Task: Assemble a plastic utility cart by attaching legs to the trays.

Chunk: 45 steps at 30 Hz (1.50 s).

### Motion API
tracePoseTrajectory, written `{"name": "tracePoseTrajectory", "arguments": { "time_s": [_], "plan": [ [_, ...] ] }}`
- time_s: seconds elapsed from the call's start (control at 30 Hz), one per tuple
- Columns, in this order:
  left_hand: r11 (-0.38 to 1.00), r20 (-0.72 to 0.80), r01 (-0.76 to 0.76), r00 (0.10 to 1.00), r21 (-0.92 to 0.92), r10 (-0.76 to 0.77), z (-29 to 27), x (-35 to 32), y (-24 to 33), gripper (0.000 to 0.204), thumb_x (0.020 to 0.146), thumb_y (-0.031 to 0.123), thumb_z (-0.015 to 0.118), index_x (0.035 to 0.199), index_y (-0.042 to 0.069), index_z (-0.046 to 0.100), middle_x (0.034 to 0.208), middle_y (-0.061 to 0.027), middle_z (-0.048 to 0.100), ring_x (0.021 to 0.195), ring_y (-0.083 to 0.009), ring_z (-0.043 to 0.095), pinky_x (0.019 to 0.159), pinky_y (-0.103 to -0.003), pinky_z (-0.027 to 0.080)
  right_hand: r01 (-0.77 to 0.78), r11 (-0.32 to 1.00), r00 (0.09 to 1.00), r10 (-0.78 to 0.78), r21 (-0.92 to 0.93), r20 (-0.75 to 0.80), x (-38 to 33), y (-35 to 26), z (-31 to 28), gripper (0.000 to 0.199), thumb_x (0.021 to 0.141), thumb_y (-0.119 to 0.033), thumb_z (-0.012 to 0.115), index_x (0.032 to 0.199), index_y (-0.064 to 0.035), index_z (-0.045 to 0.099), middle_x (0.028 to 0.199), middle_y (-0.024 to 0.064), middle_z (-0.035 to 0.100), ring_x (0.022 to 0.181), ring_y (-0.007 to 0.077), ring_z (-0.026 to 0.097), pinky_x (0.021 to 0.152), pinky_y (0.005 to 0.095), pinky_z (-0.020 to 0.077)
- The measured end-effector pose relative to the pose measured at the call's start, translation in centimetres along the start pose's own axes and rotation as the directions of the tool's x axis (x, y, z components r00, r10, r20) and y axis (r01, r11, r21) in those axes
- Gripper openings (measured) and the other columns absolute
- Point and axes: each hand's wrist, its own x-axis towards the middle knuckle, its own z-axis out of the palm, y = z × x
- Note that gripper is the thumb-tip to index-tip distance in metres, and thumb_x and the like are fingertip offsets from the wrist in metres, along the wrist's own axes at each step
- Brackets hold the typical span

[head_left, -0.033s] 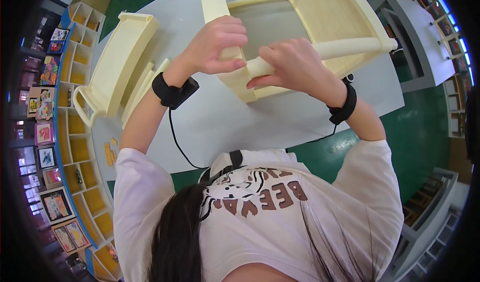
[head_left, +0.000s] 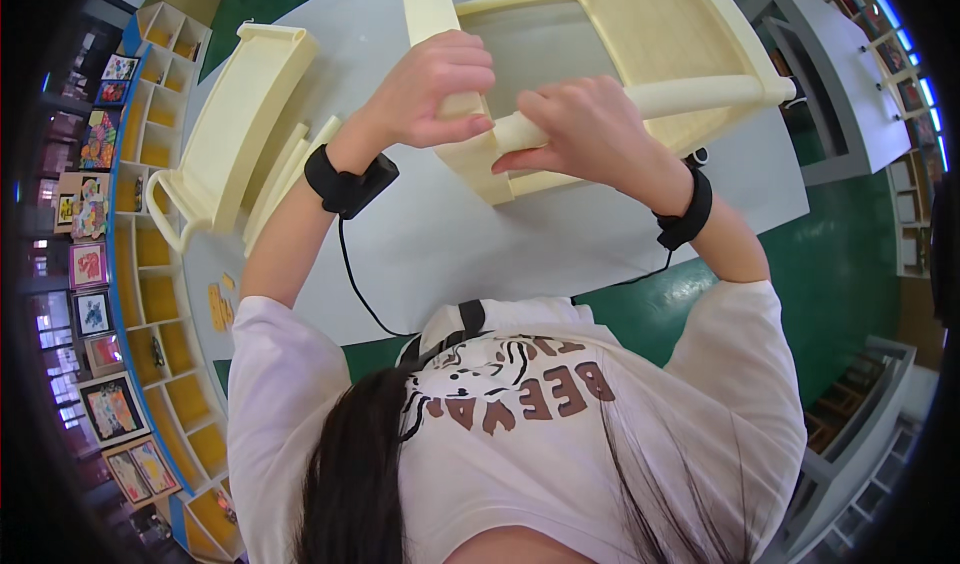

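Note:
A large cream frame (head_left: 665,24) with a wide side panel rests on the table in front of me. Along its near side runs a thick round rail (head_left: 700,96), and my right hand (head_left: 590,134) is wrapped around the rail's left end. That end meets a flat cream board (head_left: 427,4) stretching away from me. My left hand (head_left: 435,89) grips this board at the joint, fingers curled over its top and thumb toward the rail. The two hands are close together, thumbs nearly meeting. My fingers hide part of the joint, so how tightly rail and board fit cannot be seen.
On the pale table (head_left: 420,244), a cream tray-like part (head_left: 245,114) with a looped end lies left, beside several cream bars (head_left: 285,179). Small yellow-brown pieces (head_left: 218,307) sit near the left edge. Shelves (head_left: 160,294) stand left, a grey-white table (head_left: 850,104) right. Cables trail from both wrist bands.

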Motion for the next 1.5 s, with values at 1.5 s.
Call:
{"name": "tracePoseTrajectory", "arguments": {
  "time_s": [1.5],
  "plan": [
    [0.999,0.025,-0.002,1.0,-0.04,0.003,-1.7,-0.4,0.5,0.033,0.058,0.031,0.055,0.061,0.001,0.041,0.061,-0.0107,0.038,0.062,-0.0271,0.038,0.058,-0.033,0.032,-0.303,0.871,0.824,0.034,0.388,0.566,-5.9,3.5,23.5,0.043,0.07,-0.047,0.055,0.074,-0.0046,0.058,0.077,0.0146,0.057,0.072,0.0317,0.054,0.062,0.0407,0.0422]
  ]
}}
